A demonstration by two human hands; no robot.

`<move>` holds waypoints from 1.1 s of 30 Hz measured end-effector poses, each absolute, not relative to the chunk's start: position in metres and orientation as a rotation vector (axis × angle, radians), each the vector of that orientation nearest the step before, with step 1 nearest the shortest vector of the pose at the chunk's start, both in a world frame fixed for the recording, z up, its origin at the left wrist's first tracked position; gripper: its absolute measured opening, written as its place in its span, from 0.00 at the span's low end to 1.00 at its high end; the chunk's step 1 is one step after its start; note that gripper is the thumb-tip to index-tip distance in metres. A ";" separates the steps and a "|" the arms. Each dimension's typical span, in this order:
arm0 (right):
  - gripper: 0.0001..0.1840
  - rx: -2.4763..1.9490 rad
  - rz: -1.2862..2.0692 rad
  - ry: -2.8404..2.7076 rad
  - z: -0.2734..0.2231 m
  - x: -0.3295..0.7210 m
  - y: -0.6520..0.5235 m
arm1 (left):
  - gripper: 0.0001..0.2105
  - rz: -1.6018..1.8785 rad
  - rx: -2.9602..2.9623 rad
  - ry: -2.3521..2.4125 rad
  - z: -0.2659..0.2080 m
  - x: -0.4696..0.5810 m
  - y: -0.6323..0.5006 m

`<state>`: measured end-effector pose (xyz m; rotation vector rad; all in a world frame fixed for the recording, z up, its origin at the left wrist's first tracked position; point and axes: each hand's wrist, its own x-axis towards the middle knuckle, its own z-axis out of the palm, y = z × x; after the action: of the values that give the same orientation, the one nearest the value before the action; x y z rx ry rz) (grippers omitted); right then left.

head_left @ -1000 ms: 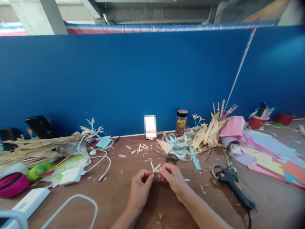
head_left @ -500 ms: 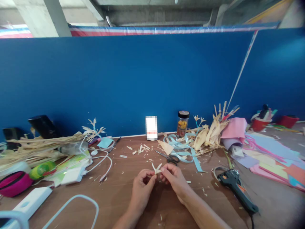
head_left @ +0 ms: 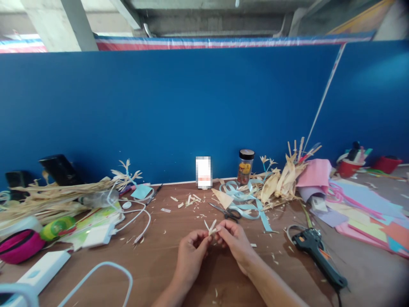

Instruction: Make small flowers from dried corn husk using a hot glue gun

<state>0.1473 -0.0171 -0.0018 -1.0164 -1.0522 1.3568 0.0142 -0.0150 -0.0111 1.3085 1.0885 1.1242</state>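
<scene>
The left hand point(head_left: 193, 250) and the right hand point(head_left: 235, 242) nearly meet over the brown surface point(head_left: 153, 265), each pinching a pale husk-like piece point(head_left: 211, 229) between thumb and fingers. Beyond them lie the scissors point(head_left: 227, 212). The piece sits at both sets of fingertips, rightward of the left hand and leftward of the right, neither clearly nearer. Its 2 slim tips point upward and away in a V; with its base covered, 1 overall long axis cannot be told.
</scene>
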 end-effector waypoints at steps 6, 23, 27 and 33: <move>0.14 -1.035 1.343 -1.055 -0.001 0.146 -0.018 | 0.08 1.120 1.399 1.062 -0.006 0.014 -0.017; 0.14 -1.042 1.322 -1.148 -0.002 0.147 -0.018 | 0.11 1.161 1.321 1.094 -0.007 0.015 -0.015; 0.14 -1.044 1.338 -1.167 0.000 0.147 -0.019 | 0.12 1.152 1.328 1.111 -0.008 0.015 -0.017; 0.15 -1.048 1.320 -1.212 0.001 0.146 -0.022 | 0.12 1.166 1.392 1.085 -0.009 0.014 -0.016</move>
<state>0.1457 -0.0220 0.0009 -1.0481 -1.2117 1.3204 0.0140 -0.0162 -0.0093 1.3920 1.0847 1.1656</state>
